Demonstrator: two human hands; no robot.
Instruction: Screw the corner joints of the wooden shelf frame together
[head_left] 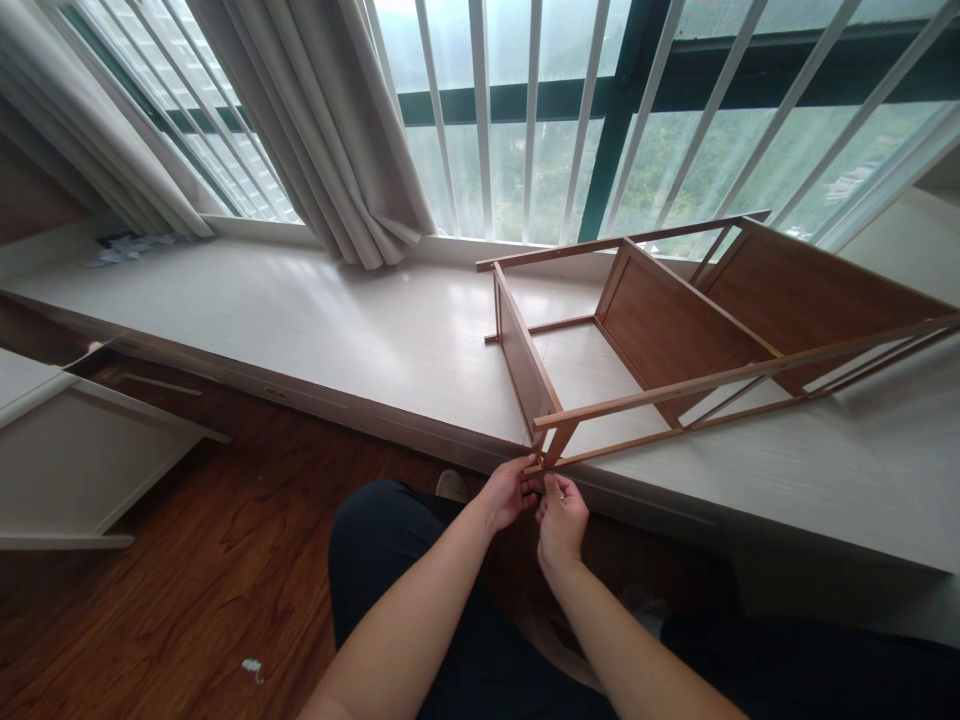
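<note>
Two bare forearms reach forward from the bottom of the view, converging toward twelve o'clock. The left hand sits at about eleven o'clock of the right hand, almost touching it. Both hands have their fingers curled inward, fingertips pinched together, wrists straight, above dark-trousered knees

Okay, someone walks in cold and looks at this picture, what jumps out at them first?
First, the wooden shelf frame lying on its side on the pale window ledge, its slats stretching off to the right. Next, the left hand and right hand meeting at the frame's near corner, fingers pinched at the joint. Behind it all, tall barred windows with a bunched curtain fill the top of the view.
</note>
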